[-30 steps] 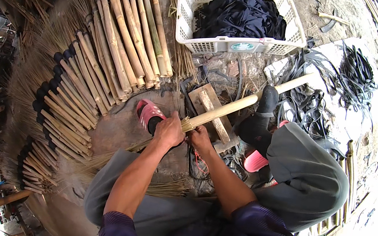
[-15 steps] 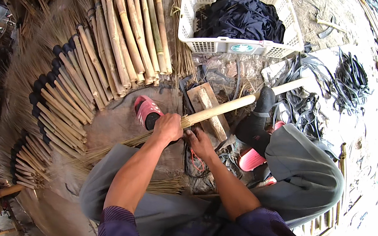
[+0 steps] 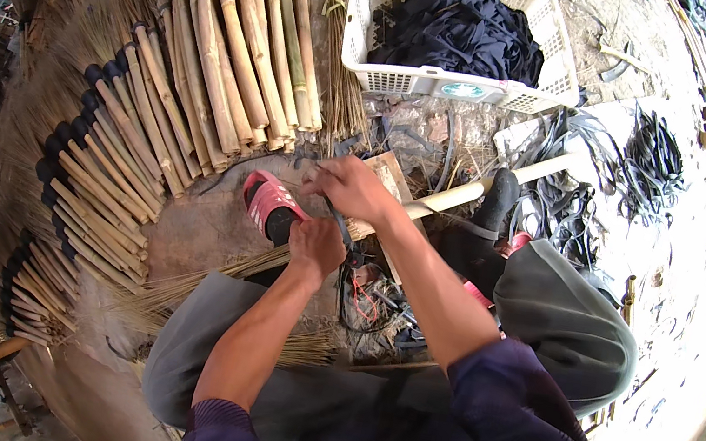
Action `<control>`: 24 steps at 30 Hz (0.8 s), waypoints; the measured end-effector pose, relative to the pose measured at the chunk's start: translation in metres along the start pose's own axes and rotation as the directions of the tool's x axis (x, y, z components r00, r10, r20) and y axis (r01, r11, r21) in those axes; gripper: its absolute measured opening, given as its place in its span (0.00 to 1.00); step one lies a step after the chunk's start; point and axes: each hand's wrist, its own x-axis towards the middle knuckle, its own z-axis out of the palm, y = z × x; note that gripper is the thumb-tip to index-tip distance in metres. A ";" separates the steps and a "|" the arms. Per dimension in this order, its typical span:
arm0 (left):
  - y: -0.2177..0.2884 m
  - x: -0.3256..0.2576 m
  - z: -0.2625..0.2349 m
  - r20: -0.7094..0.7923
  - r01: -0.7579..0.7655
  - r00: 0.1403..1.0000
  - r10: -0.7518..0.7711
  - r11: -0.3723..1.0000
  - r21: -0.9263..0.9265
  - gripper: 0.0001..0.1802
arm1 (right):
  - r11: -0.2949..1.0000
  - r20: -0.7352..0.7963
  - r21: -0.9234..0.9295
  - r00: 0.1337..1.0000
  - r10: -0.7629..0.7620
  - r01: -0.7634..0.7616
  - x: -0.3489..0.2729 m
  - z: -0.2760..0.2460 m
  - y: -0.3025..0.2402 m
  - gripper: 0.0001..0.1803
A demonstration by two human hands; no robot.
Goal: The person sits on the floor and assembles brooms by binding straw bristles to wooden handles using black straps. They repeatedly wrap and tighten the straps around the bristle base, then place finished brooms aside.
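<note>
I clasp broom straw [image 3: 250, 266] in my left hand [image 3: 317, 247], the pale handle [image 3: 443, 201] slanting past my socked foot [image 3: 496, 203]; my blurred right hand [image 3: 353, 190] hovers by a dark strip [image 3: 337, 216], its grip impossible to tell.

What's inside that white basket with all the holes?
Inside the white basket is a big, tangled heap of dark strips. The heap hides the basket's bottom, so whatever lies underneath can't be seen.

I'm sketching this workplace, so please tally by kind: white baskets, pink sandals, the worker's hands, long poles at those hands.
White basket: 1
Pink sandals (one partly hidden): 2
Hands, left hand and right hand: 2
Long pole: 1
Total: 6
</note>
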 end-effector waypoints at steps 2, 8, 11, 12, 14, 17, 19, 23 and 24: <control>0.002 -0.004 -0.003 0.018 0.020 1.000 -0.019 0.998 -0.053 0.15 | 0.996 0.279 -0.051 0.957 0.085 -0.074 0.041 0.018 0.055 0.15; 0.002 -0.006 -0.015 0.028 0.012 1.000 -0.007 0.985 -0.170 0.23 | 0.704 0.720 -0.524 0.193 0.667 -0.480 0.065 0.068 0.173 0.08; -0.006 -0.001 -0.007 0.063 -0.089 0.993 0.097 0.990 -0.111 0.23 | 0.683 0.773 -0.441 0.139 0.618 -0.582 0.075 0.068 0.156 0.09; -0.009 0.001 -0.003 0.027 -0.137 0.990 0.141 0.984 -0.114 0.24 | 0.758 0.766 -0.426 0.249 0.593 -0.493 0.082 0.063 0.136 0.10; -0.014 0.005 0.006 -0.012 -0.188 0.982 0.187 0.980 -0.073 0.24 | 0.772 0.638 -0.553 0.436 0.635 -0.315 0.092 0.054 0.078 0.10; -0.019 0.008 0.011 -0.025 -0.291 0.957 0.290 0.954 -0.065 0.22 | 0.856 -0.032 -0.515 0.999 0.034 -0.045 0.066 0.034 -0.011 0.14; -0.018 0.008 0.006 -0.178 -0.258 0.963 0.200 0.871 -0.419 0.17 | 0.974 -0.559 -0.166 0.800 -0.220 0.152 0.008 0.031 -0.041 0.16; -0.008 0.013 -0.020 0.148 -0.109 0.979 0.140 0.974 -0.200 0.13 | 0.743 -0.452 0.410 0.589 0.670 -0.530 -0.114 0.071 -0.002 0.09; -0.006 0.017 -0.027 0.384 0.033 0.920 0.080 0.960 -0.279 0.11 | 0.815 -0.578 0.505 0.589 0.564 -0.284 -0.121 0.087 0.021 0.07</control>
